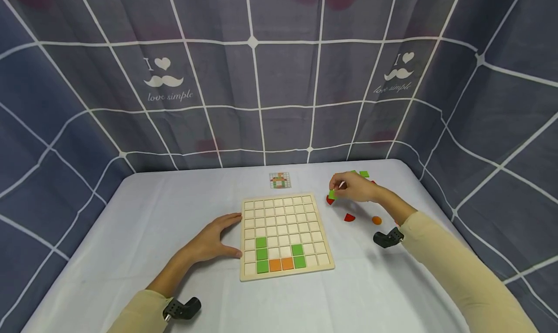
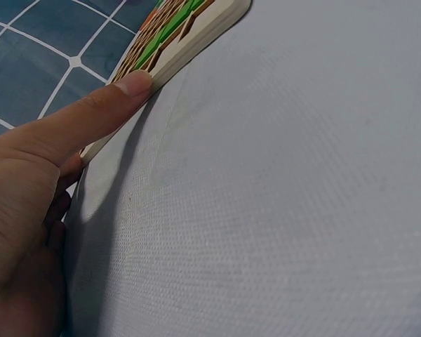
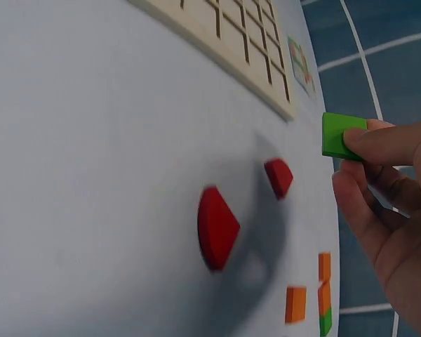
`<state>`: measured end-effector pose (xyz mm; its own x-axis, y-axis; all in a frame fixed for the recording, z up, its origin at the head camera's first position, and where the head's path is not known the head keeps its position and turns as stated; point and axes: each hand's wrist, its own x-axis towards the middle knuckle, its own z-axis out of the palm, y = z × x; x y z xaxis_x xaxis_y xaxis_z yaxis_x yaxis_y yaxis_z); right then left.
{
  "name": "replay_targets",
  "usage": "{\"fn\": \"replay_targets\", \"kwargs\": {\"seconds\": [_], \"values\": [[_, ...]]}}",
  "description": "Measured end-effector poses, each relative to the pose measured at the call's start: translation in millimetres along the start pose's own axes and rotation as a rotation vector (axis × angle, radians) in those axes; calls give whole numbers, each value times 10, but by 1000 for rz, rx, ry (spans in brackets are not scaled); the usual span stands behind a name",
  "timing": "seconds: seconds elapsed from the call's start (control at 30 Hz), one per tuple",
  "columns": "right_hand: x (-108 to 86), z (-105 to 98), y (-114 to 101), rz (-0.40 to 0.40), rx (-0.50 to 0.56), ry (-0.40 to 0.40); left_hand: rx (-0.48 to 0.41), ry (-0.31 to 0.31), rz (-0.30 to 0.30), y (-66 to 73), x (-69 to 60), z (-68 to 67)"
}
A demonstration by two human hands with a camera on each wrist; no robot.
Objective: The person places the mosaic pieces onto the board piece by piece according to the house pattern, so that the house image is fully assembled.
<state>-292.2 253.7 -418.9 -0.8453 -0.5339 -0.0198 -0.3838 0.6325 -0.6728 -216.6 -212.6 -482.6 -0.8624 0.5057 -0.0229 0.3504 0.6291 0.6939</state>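
the pattern on the wooden board seems only partly laid: seven compartments are filled, with three green squares in a column on the left, two green squares on the right and two orange squares between them in the bottom row, the rest bare. more pieces seem yet to be placed, since red pieces, a round orange piece and green pieces are scattered on the white cloth to the right. another green square is pinched by the right hand above the cloth, beside the board. the board's left edge is touched by the left hand, thumb and fingers spread
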Motion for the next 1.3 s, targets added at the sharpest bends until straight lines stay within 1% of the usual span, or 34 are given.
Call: {"fn": "replay_targets", "kwargs": {"seconds": [0.17,0.27,0.4,0.57,0.8,0.93,1.1,1.3], "values": [[51,140,-177,-28,20,-81,4,-3,-5,-12,2,7],[76,234,-275,-29,16,-121,6,0,11,-18,-2,6],[92,349,-400,-55,22,-158,2,2,30,-17,-7,-1],[102,481,-516,-93,41,-191,-4,-3,14,-21,-1,2],[127,690,-603,-132,55,-243,-1,1,23,-36,3,11],[141,804,-662,-151,43,-265,-8,1,27,-41,3,13],[166,923,-673,-170,35,-288,-11,-2,23,-33,0,7],[191,1007,-665,-180,45,-302,-13,-2,26,-35,1,7]]}}
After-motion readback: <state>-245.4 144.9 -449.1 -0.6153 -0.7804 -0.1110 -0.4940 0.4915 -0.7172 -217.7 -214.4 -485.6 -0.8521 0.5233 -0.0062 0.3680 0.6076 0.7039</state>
